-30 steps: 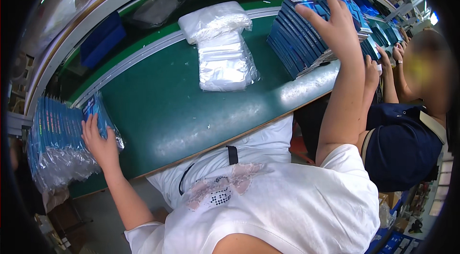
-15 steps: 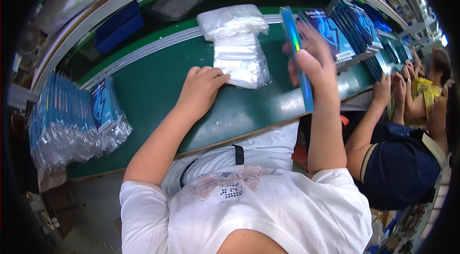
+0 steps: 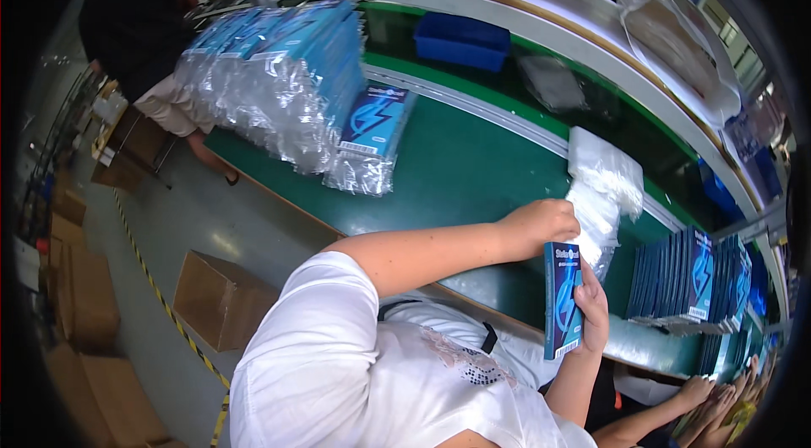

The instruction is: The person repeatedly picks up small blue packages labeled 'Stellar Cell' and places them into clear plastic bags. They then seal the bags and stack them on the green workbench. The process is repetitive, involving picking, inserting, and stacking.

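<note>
A thin blue box [image 3: 563, 300] with a lightning-bolt picture stands nearly upright in my right hand [image 3: 594, 313], whose fingers close round its right side. Just beyond the box, my left hand [image 3: 541, 225] has its fingers curled together at the edge of a stack of clear plastic bags [image 3: 598, 211], pinching a bag there. The fingertips are partly hidden. A folded bundle of clear plastic [image 3: 605, 162] lies at the far end of the bag stack.
Bagged blue boxes [image 3: 287, 85] are piled at the left of the green table [image 3: 456, 169], one bagged box [image 3: 373, 123] beside them. Unbagged boxes [image 3: 672, 275] stand in rows at right. A blue bin [image 3: 462, 41] sits behind; cartons [image 3: 221, 300] stand on the floor. Other people work nearby.
The view has swung left. My right hand has brought the blue box near my left hand and turned its printed face into view. The left hand's fingers have curled at the bags.
</note>
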The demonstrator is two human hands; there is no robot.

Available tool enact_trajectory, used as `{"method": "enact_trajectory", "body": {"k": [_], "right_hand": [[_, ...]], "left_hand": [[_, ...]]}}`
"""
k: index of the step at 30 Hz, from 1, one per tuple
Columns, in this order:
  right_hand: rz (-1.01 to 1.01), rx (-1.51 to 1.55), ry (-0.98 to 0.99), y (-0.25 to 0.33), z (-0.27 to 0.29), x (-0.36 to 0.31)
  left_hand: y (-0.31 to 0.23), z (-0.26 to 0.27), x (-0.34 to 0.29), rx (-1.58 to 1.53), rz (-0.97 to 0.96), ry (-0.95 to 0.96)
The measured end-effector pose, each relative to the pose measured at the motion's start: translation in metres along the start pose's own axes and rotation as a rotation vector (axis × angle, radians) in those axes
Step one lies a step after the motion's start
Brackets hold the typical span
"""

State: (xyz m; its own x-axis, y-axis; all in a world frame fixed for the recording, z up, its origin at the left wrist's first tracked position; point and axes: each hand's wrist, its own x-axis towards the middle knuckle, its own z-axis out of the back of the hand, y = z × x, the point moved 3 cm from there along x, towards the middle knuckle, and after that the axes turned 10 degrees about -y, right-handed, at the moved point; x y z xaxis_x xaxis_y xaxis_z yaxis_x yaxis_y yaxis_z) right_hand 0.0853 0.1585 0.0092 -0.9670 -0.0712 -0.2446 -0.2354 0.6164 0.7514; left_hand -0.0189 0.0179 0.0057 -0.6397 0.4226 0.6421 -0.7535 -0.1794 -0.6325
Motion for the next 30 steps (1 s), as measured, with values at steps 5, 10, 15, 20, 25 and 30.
{"method": "enact_trajectory", "body": {"k": [5,10,15,20,25,30], "right_hand": [[0.042,-0.101,-0.032,0.010,-0.002,0.014],[0.045,-0.113,-0.080,0.009,0.020,0.009],[0.170,-0.208,-0.237,0.007,0.023,0.011],[0.219,-0.176,-0.313,0.004,0.025,0.009],[0.308,-0.204,-0.378,0.000,0.032,0.007],[0.444,-0.197,-0.420,0.003,0.019,-0.003]], "left_hand": [[0.014,0.003,0.001,-0.103,0.225,-0.067],[0.018,0.002,-0.001,-0.551,0.759,-0.097],[0.009,0.012,0.004,-0.098,0.265,-0.024],[-0.012,0.011,-0.001,-0.017,0.120,0.010],[-0.024,0.009,-0.007,-0.117,0.032,0.064],[-0.020,0.015,-0.003,-0.374,0.360,0.040]]}}
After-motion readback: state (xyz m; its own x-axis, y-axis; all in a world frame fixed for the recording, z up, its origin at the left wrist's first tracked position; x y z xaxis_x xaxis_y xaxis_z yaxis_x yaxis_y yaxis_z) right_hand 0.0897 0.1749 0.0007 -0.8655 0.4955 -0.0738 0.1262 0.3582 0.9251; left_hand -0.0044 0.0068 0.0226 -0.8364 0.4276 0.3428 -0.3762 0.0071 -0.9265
